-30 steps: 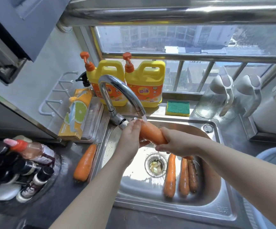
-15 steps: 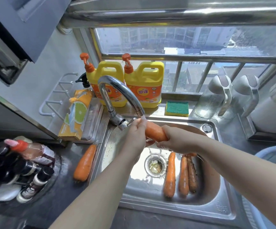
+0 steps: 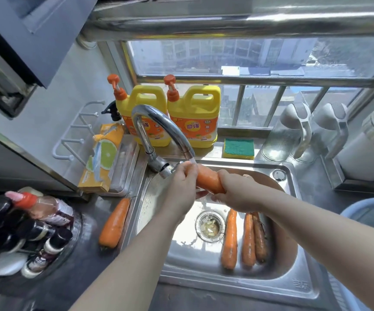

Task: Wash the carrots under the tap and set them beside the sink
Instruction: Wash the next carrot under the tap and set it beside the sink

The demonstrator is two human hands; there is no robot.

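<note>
Carrot (image 3: 208,180) is held under the running tap (image 3: 159,122); its far-left end is gripped by the left hand (image 3: 181,191) and its near-right end by the right hand (image 3: 237,195). One finished carrot (image 3: 114,223), judged washed, is laid just left of the sink (image 3: 293,279). Three carrots (image 3: 229,240) are left in the basin. Against the earlier frame, the hands are set closer together.

The left hand (image 3: 181,189) and right hand (image 3: 237,195) hide both ends of the held carrot (image 3: 208,179); the blue basin (image 3: 360,208) runs off the right edge.
</note>
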